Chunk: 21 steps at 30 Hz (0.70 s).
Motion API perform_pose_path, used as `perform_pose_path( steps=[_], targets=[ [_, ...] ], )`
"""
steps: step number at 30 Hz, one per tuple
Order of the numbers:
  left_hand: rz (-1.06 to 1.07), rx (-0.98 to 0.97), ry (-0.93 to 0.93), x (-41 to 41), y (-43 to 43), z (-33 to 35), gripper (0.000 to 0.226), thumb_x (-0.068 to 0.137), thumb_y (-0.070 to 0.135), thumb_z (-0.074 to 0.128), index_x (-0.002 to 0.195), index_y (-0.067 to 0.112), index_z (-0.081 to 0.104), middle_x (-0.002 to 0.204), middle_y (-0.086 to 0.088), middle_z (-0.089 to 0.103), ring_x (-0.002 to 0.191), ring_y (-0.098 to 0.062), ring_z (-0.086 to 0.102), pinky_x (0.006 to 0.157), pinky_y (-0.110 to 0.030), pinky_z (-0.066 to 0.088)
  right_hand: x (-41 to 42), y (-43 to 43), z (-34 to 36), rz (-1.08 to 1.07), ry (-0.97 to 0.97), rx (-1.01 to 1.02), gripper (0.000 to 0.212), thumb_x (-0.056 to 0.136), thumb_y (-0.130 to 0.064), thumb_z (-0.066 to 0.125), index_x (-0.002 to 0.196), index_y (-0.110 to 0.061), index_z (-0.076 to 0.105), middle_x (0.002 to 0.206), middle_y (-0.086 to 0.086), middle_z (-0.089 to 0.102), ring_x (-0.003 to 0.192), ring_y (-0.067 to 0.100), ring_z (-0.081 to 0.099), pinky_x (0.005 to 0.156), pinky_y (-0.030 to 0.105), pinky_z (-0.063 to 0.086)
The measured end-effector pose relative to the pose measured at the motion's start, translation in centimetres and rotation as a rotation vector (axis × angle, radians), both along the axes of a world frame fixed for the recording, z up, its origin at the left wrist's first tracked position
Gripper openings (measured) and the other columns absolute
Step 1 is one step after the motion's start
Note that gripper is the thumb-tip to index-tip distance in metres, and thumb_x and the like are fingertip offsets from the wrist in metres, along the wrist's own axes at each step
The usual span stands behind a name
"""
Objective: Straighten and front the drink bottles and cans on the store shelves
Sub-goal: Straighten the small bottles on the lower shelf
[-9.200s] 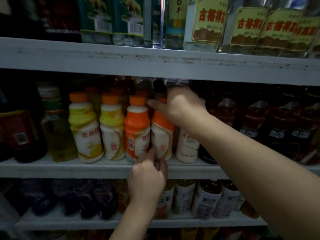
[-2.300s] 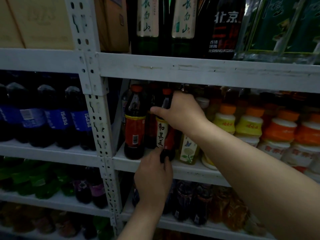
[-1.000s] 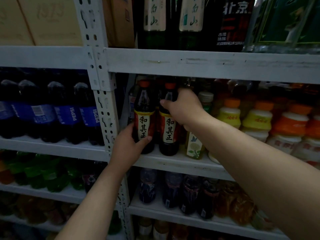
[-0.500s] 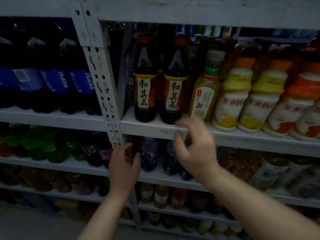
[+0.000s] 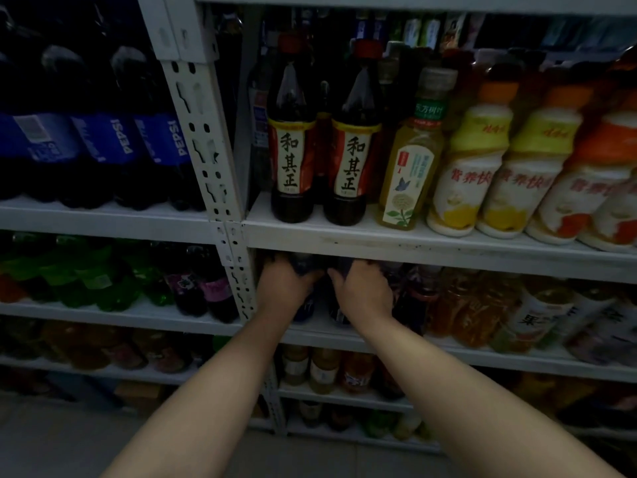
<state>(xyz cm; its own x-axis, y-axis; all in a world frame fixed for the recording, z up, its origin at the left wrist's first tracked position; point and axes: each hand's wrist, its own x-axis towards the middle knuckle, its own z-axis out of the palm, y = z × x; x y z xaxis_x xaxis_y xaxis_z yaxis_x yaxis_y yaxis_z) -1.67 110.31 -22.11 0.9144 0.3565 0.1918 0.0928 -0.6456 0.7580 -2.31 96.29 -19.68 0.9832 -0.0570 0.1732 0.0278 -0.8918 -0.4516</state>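
Now left hand (image 5: 286, 288), right hand (image 5: 365, 293): fingers curled round tops of two upright dark bottles (image 5: 339, 315), bodies mostly hidden.

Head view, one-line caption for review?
Left hand and right hand grip dark bottles on the shelf below two fronted red-label bottles.

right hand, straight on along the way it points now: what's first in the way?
The right hand grips a dark bottle, so that comes first. The left hand grips the neighbouring bottle. Behind them is shadow; deeper rows cannot be told.
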Motion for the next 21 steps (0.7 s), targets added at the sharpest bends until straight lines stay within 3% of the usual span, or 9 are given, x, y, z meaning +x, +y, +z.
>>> perform_pose_path(
  steps=[4, 8, 10, 13, 15, 17, 19, 21],
  targets=[
    [-0.130, -0.054, 0.007, 0.4, 1.5, -0.1, 0.044, 0.075, 0.035, 0.076, 0.109, 0.011, 0.062, 0.105, -0.008, 0.067, 0.094, -0.022, 0.062, 0.077, -0.027, 0.048, 1.1, -0.4, 0.3, -0.021, 0.051, 0.147, 0.043, 0.079, -0.061, 0.060, 0.083, -0.019, 0.056, 0.084, 0.004, 0.064, 0.083, 0.026, 0.063, 0.061, 0.028, 0.043],
    [-0.345, -0.104, 0.053, 0.5, 3.0, -0.1, 0.041, 0.085, 0.025, 0.067, 0.123, 0.018, 0.054, 0.118, -0.003, 0.061, 0.109, -0.020, 0.055, 0.088, -0.025, 0.039, 2.1, -1.1, 0.5, 0.044, 0.167, 0.361, 0.037, 0.073, -0.046, 0.073, 0.098, -0.020, 0.063, 0.103, 0.005, 0.066, 0.097, 0.026, 0.060, 0.078, 0.033, 0.049],
    [-0.399, -0.203, 0.085, 0.5, 3.2, 0.0, 0.035, 0.087, 0.026, 0.065, 0.119, 0.032, 0.052, 0.112, 0.011, 0.058, 0.111, -0.015, 0.052, 0.086, -0.021, 0.038, 2.6, -1.5, 0.7, 0.083, 0.243, 0.484, 0.035, 0.077, -0.036, 0.074, 0.103, -0.015, 0.063, 0.105, 0.005, 0.064, 0.100, 0.025, 0.058, 0.083, 0.032, 0.048],
    [-0.410, -0.305, 0.141, 0.6, 3.0, 0.1, 0.031, 0.085, 0.038, 0.065, 0.107, 0.052, 0.048, 0.107, 0.029, 0.051, 0.109, -0.008, 0.051, 0.085, -0.022, 0.039, 3.0, -2.1, 0.9, 0.088, 0.400, 0.572, 0.022, 0.081, -0.032, 0.071, 0.081, -0.014, 0.058, 0.078, 0.005, 0.063, 0.071, 0.018, 0.059, 0.056, 0.023, 0.046],
    [-0.373, -0.220, 0.169, 0.7, 2.9, -0.4, 0.046, 0.083, 0.048, 0.062, 0.125, 0.041, 0.045, 0.114, 0.021, 0.049, 0.109, -0.008, 0.048, 0.087, -0.025, 0.037, 3.1, -2.2, 0.7, 0.126, 0.443, 0.527, 0.022, 0.080, -0.036, 0.069, 0.078, -0.016, 0.059, 0.072, 0.004, 0.063, 0.059, 0.011, 0.058, 0.044, 0.018, 0.042],
    [-0.295, -0.098, 0.159, 0.7, 2.9, -1.0, 0.060, 0.083, 0.049, 0.062, 0.134, 0.026, 0.040, 0.120, 0.006, 0.052, 0.110, -0.015, 0.050, 0.085, -0.025, 0.036, 3.0, -2.0, 0.2, 0.214, 0.383, 0.470, 0.032, 0.074, -0.044, 0.073, 0.092, -0.020, 0.064, 0.087, -0.004, 0.065, 0.072, 0.008, 0.059, 0.056, 0.017, 0.045],
    [-0.262, -0.111, 0.137, 0.7, 2.8, -1.2, 0.057, 0.083, 0.045, 0.065, 0.131, 0.023, 0.044, 0.123, 0.000, 0.057, 0.110, -0.019, 0.054, 0.083, -0.024, 0.038, 2.9, -1.6, -0.4, 0.265, 0.230, 0.396, 0.051, 0.070, -0.046, 0.077, 0.112, -0.023, 0.061, 0.101, -0.008, 0.058, 0.092, 0.009, 0.054, 0.077, 0.025, 0.047],
    [-0.268, -0.143, 0.142, 0.8, 2.9, -1.1, 0.054, 0.082, 0.042, 0.068, 0.128, 0.023, 0.048, 0.121, 0.000, 0.059, 0.107, -0.016, 0.055, 0.084, -0.025, 0.041, 2.8, -1.3, -0.6, 0.257, 0.182, 0.426, 0.046, 0.072, -0.040, 0.076, 0.112, -0.024, 0.060, 0.102, -0.003, 0.060, 0.096, 0.016, 0.058, 0.081, 0.035, 0.051]
  ],
)
